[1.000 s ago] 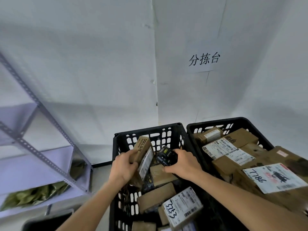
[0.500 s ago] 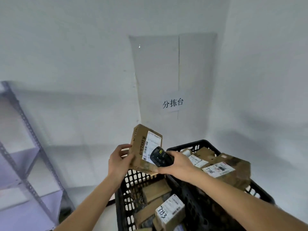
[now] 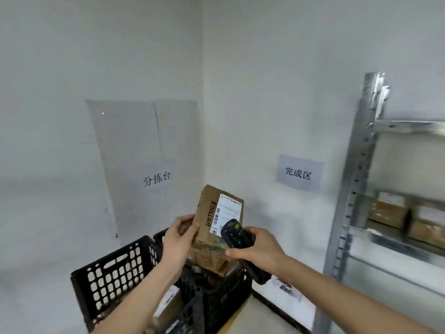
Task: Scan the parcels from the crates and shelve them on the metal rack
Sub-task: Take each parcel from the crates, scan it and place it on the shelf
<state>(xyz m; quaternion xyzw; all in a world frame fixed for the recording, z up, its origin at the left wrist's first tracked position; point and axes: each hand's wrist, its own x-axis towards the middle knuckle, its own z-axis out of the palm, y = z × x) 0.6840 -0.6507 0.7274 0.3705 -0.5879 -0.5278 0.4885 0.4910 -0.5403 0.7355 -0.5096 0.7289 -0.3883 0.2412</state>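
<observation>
Head view, left hand [image 3: 177, 239] fingers gripping parcel [image 3: 218, 213], right hand [image 3: 258, 248] fingers curled around scanner [image 3: 234, 233]

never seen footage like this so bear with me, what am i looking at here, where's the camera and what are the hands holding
No machine here: these are a person's two bare hands, filmed by one wide-angle camera worn on the head, looking forward and down.

The left hand holds a small cardboard parcel upright, its white shipping label facing the camera. The right hand grips a black handheld scanner, with its head close to the label's lower part.

Below the hands are black plastic crates with more parcels inside. At the right stands a metal rack; a few cardboard parcels already sit on one shelf, blurred. Two paper signs with Chinese writing are stuck on the white walls.
</observation>
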